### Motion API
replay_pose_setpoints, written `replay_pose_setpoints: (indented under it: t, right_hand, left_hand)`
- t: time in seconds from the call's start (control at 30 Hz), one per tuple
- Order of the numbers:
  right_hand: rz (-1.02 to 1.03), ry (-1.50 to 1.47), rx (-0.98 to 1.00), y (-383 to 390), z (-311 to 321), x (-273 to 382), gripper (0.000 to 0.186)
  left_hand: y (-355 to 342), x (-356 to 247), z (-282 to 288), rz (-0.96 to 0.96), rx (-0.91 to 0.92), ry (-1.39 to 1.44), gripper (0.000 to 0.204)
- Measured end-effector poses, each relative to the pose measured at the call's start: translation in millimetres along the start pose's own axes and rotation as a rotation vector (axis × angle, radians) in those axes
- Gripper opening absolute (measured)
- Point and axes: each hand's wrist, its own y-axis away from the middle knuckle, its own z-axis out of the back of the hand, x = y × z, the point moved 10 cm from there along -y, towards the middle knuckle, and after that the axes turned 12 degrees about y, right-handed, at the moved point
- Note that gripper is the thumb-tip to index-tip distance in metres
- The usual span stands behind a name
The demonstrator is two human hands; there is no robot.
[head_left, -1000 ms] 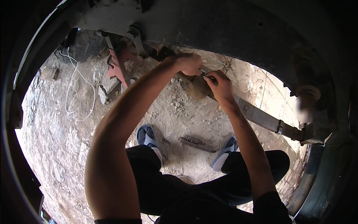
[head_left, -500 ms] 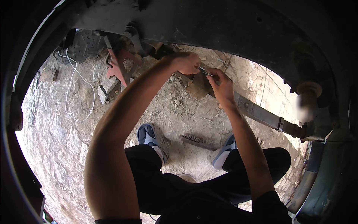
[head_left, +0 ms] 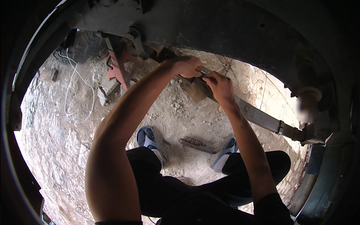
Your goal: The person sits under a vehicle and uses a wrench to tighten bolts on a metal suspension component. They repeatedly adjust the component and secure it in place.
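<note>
Beneath a dark metal vehicle underside (head_left: 195,26), my left hand (head_left: 189,66) is closed around one end of a small, slim metal piece (head_left: 203,73). My right hand (head_left: 221,87) pinches the other end with thumb and forefinger. Both hands hover over a steel leaf spring (head_left: 255,116), which runs down to the right. A brownish block (head_left: 197,91) sits just below my hands. The exact shape of the small piece is hidden by my fingers.
A red jack stand (head_left: 118,69) stands left of my hands near a tyre (head_left: 84,45). A white cable (head_left: 92,103) and broken concrete (head_left: 105,92) lie on the ground. A brush (head_left: 197,145) lies between my feet. A rounded fitting (head_left: 305,105) hangs at right.
Half a second ago more of the metal piece showed between my hands; my right fingers have since lowered slightly and cover more of it. Both forearms stay in nearly the same position.
</note>
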Motion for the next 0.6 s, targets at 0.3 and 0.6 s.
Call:
replay_pose_setpoints:
  t: [0.3, 0.6]
  right_hand:
    - [0.113, 0.092, 0.055, 1.7, -2.5, 7.0, 0.015]
    - [0.438, 0.342, -0.089, 5.8, 5.7, 35.6, 0.013]
  left_hand:
    - [7.4, 13.4, 8.0, 0.104, 0.145, 0.045, 0.037]
    - [22.1, 2.5, 3.0, 0.166, 0.301, -0.144, 0.082]
